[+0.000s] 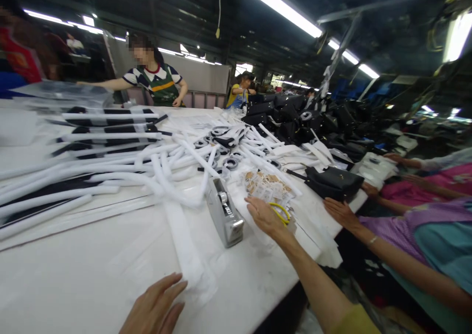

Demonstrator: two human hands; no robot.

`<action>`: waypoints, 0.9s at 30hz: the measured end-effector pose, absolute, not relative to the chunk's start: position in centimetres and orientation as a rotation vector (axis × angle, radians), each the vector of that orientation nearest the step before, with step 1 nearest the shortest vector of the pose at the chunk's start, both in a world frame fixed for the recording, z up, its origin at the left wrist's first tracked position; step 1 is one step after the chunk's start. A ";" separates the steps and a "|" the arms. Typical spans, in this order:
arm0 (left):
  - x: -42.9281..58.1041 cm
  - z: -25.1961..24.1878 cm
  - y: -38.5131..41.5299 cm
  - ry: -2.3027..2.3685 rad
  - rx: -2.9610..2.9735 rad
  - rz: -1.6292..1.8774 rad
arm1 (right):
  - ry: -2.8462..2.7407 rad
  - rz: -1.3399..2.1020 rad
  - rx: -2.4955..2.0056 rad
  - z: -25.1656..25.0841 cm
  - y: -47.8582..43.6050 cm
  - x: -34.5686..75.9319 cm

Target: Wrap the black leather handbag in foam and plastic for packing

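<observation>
My left hand lies flat near the front edge of the white table, fingers apart, holding nothing. My right hand is stretched out flat beside a yellow loop, just below a pile of small brown-and-white paper tags. Its fingers are spread and hold nothing. A grey tape dispenser stands just left of my right hand. A strip of white wrapping lies between my two hands.
Several white-wrapped straps and metal rings cover the table's middle. A black bag lies at the right edge, with a neighbouring person's hand beside it. More black bags are stacked behind. Another person stands across the table.
</observation>
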State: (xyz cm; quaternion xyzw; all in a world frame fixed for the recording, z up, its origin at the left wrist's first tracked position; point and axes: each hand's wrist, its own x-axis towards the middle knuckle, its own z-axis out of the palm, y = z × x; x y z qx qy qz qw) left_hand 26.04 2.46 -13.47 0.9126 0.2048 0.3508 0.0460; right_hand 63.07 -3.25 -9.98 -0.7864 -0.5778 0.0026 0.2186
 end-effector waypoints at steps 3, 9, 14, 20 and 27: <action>25.2 -11.7 1.5 0.880 2.721 1.020 | -1.589 -0.044 -2.146 -10.5 -2.6 62.6; 22.6 -11.5 1.9 1.138 2.613 0.590 | -1.631 -0.077 -2.054 -12.1 -2.3 62.7; 24.0 -9.7 3.0 1.111 2.520 0.167 | -1.383 -0.345 -1.859 -6.8 -3.4 58.8; 23.9 -8.6 3.5 1.177 2.473 0.193 | -1.788 0.293 -1.487 -4.6 -5.0 46.5; 20.2 -7.6 3.4 0.957 1.598 0.630 | -1.353 1.165 -1.527 -7.2 -2.1 39.6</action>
